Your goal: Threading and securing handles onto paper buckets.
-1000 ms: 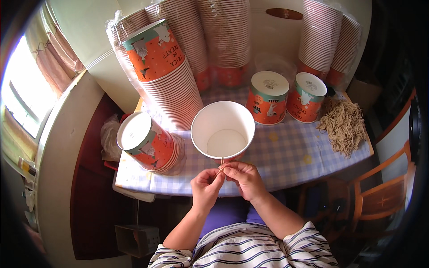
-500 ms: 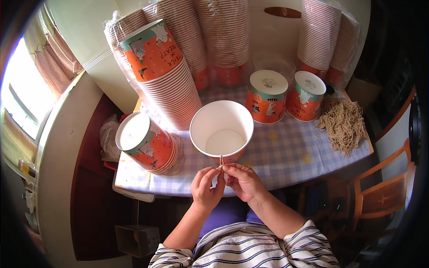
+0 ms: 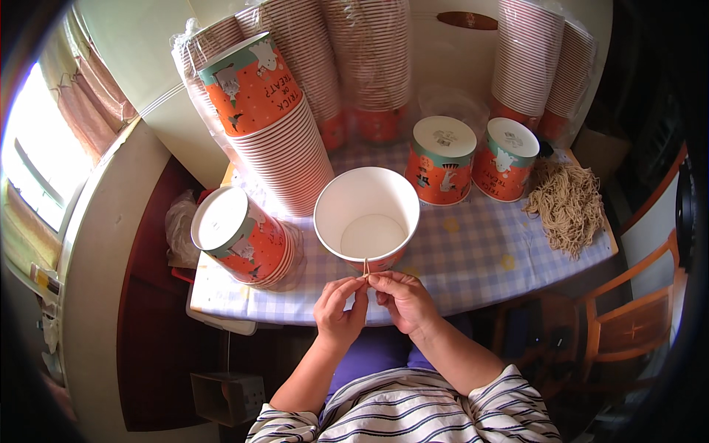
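A large paper bucket (image 3: 367, 193) with a white inside and an orange printed outside stands upright at the table's front edge, its mouth facing up. A thin beige string (image 3: 366, 267) loops at its near rim and runs down into my fingers. My left hand (image 3: 340, 310) pinches the string between thumb and fingertips. Right beside it, my right hand (image 3: 402, 299) pinches the same string, the fingertips of both hands nearly touching. The knot, if there is one, is too small to make out. At the right end of the table lies a tangled pile of beige strings (image 3: 567, 207).
Two upturned buckets, one (image 3: 443, 159) nearer the middle and one (image 3: 505, 159) beside it, stand behind. On the left are a short stack (image 3: 247, 236) and a tall leaning stack (image 3: 277, 140). Plastic-wrapped stacks (image 3: 369, 59) line the back. A wooden chair (image 3: 628, 317) stands right.
Almost nothing differs. Both hands keep their pinch on the string, with only a slight shift of the fingers; the bucket stays in place.
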A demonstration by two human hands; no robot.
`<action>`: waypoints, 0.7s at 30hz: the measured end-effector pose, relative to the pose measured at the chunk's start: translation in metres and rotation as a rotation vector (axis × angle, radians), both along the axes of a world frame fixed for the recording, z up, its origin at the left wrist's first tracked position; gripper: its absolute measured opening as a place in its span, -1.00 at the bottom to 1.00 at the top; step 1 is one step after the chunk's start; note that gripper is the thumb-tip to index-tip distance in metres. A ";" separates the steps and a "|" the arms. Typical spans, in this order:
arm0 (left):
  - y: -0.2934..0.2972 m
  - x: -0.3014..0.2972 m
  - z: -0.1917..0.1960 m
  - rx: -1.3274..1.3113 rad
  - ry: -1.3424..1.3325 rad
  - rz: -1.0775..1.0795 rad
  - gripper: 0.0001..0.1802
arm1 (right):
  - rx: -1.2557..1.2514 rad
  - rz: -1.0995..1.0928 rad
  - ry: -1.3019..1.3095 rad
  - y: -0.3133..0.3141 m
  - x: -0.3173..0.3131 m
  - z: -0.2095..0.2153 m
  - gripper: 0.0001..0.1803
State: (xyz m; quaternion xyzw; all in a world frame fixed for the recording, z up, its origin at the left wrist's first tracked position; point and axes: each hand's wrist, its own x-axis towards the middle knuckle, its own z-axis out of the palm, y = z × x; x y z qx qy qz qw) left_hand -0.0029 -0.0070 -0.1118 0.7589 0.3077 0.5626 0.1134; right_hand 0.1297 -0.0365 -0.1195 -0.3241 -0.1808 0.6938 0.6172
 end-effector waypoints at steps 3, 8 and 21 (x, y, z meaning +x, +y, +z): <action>-0.004 -0.001 0.001 -0.166 -0.055 -0.053 -0.76 | 0.029 -0.020 -0.062 0.000 0.000 0.006 -0.86; -0.008 -0.001 -0.003 -0.524 -0.353 -0.234 -0.84 | 0.008 -0.064 -0.167 0.005 -0.001 0.022 -0.83; -0.007 -0.004 0.000 -0.772 -0.524 -0.313 -0.92 | 0.048 -0.099 -0.137 0.007 0.004 0.006 -0.88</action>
